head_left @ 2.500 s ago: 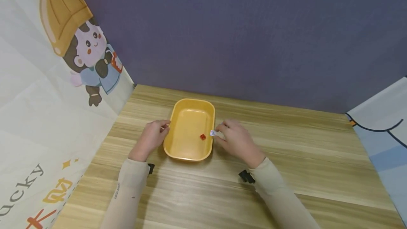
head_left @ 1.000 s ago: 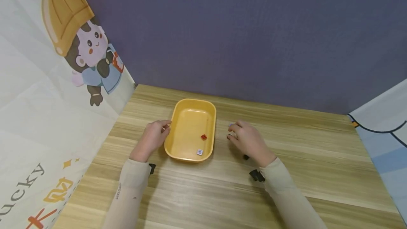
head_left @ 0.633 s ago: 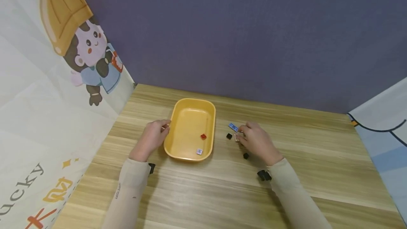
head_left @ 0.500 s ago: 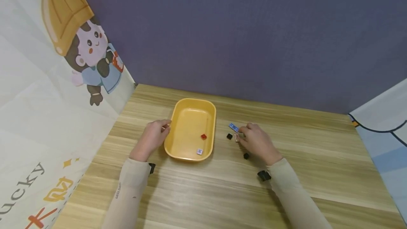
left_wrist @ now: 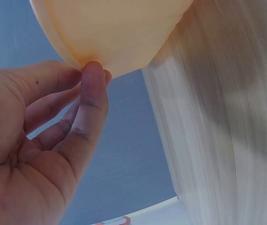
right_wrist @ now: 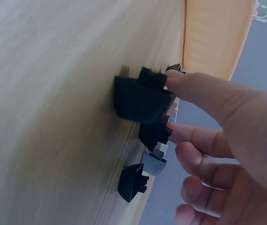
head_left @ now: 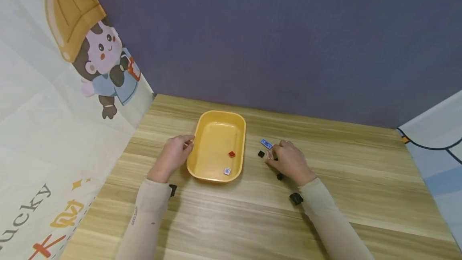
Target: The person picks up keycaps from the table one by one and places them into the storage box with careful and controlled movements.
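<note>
A yellow plastic tray [head_left: 216,139] holds a small red keycap [head_left: 232,154] and a white printed keycap [head_left: 227,171]. My left hand [head_left: 169,157] pinches the tray's left rim between thumb and fingers, as the left wrist view shows. To the right of the tray my right hand [head_left: 290,160] hovers low over loose keycaps, thumb and index finger apart. Between them lies a pale pinkish keycap [head_left: 269,155]. A long blue-and-white keycap [head_left: 266,143] is just beyond the index fingertip. In the right wrist view, several black keycaps [right_wrist: 142,101] lie with stems showing, the thumb beside one.
Another black keycap [head_left: 261,154] sits between the tray and the right hand, and one [head_left: 279,176] lies below its palm. The wooden table [head_left: 223,220] ends at a dark blue backdrop [head_left: 270,43]. A printed cloth [head_left: 36,103] hangs at the left.
The white keycap has gone from my right hand into the tray. My right hand has moved right to the loose keycaps, and its thumb has spread from the index finger. The left hand stays put.
</note>
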### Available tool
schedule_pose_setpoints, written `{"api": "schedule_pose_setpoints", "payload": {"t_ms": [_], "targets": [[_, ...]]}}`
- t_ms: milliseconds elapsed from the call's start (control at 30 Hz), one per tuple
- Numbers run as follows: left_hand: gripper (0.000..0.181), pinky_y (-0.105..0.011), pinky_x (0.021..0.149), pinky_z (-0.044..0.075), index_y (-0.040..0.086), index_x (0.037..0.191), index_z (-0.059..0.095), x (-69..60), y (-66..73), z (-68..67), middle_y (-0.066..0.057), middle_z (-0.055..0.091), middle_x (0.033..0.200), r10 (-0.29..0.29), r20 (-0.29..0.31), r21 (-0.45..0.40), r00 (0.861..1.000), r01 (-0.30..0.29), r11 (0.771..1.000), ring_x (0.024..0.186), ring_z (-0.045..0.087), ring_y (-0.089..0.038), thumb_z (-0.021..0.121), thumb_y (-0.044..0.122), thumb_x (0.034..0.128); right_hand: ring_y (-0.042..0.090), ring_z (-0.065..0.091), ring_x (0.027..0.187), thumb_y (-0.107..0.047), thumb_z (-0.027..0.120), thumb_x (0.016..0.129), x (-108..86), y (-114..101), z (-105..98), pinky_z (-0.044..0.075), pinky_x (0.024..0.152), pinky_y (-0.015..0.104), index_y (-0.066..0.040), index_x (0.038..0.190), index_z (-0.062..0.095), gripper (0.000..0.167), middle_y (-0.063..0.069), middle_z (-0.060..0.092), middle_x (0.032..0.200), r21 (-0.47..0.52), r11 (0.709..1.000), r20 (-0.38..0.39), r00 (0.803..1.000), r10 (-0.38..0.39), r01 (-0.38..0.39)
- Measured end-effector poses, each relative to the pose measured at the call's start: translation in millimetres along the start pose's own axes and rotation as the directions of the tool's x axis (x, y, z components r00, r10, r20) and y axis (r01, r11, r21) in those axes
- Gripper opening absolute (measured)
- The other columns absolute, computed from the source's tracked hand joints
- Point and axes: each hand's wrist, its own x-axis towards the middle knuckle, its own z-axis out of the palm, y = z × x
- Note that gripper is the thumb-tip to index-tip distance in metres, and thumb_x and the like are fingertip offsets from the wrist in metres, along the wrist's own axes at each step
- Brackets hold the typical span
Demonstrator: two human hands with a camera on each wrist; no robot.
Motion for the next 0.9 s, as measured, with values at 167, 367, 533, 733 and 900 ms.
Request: {"api": "schedule_pose_setpoints", "payload": {"t_ms": [167, 367, 533, 733, 900], "targets": [[0.032, -0.037, 0.075, 0.06, -0.009, 0.129, 0.061, -0.2, 0.4, 0.0, -0.021, 0.07, 0.105, 0.002, -0.002, -0.003, 1.0, -0.002, 1.0, 0.092, 0.068, -0.03, 0.06, 0.003, 0.0988, 0.019, 0.044, 0.065, -0.037, 0.078, 0.087, 0.1, -1, 0, 0.041, 0.053, 0.032, -0.016, 0.073, 0.062, 0.031, 0.0, 0.048, 0.075, -0.001, 1.0, 0.014, 1.0, 0.022, -0.022], [0.032, -0.036, 0.074, 0.06, -0.009, 0.129, 0.061, 0.2, 0.7, -0.2, -0.021, 0.069, 0.105, 0.002, 0.0, -0.006, 1.0, -0.002, 1.0, 0.092, 0.068, -0.03, 0.059, 0.003, 0.0991, 0.019, 0.047, 0.066, -0.032, 0.078, 0.087, 0.0, -1, -2, 0.044, 0.052, 0.032, -0.012, 0.078, 0.066, 0.025, 0.002, 0.051, 0.077, 0.005, 0.999, 0.012, 0.999, 0.038, -0.038], [0.033, -0.035, 0.073, 0.06, -0.009, 0.13, 0.06, 0.6, 1.3, -0.3, -0.02, 0.069, 0.106, -0.007, 0.003, -0.008, 1.0, 0.007, 1.0, 0.092, 0.067, -0.029, 0.059, 0.003, 0.0992, 0.019, 0.051, 0.071, -0.028, 0.078, 0.087, -2.4, -2, -7, 0.049, 0.055, 0.033, -0.007, 0.088, 0.072, 0.022, 0.004, 0.055, 0.082, 0.032, 0.999, -0.018, 0.999, 0.042, -0.041], [0.033, -0.036, 0.074, 0.06, -0.009, 0.13, 0.061, 0.3, 1.9, -0.5, -0.02, 0.069, 0.106, -0.01, 0.006, -0.006, 1.0, 0.01, 1.0, 0.093, 0.067, -0.029, 0.059, 0.003, 0.0992, 0.021, 0.052, 0.073, -0.024, 0.081, 0.085, -4.5, -10, -16, 0.05, 0.057, 0.035, -0.005, 0.092, 0.072, 0.022, 0.005, 0.057, 0.085, 0.058, 0.997, -0.173, 0.984, -0.044, 0.054], [0.033, -0.036, 0.075, 0.06, -0.008, 0.13, 0.06, 0.0, 1.3, -0.4, -0.02, 0.069, 0.106, -0.016, 0.009, -0.006, 1.0, 0.016, 1.0, 0.093, 0.067, -0.029, 0.059, 0.003, 0.0994, 0.02, 0.055, 0.077, -0.021, 0.081, 0.086, -4.1, -27, -28, 0.051, 0.06, 0.035, -0.006, 0.096, 0.071, 0.02, 0.004, 0.058, 0.087, 0.084, 0.989, -0.227, 0.969, -0.1, 0.121]]}}
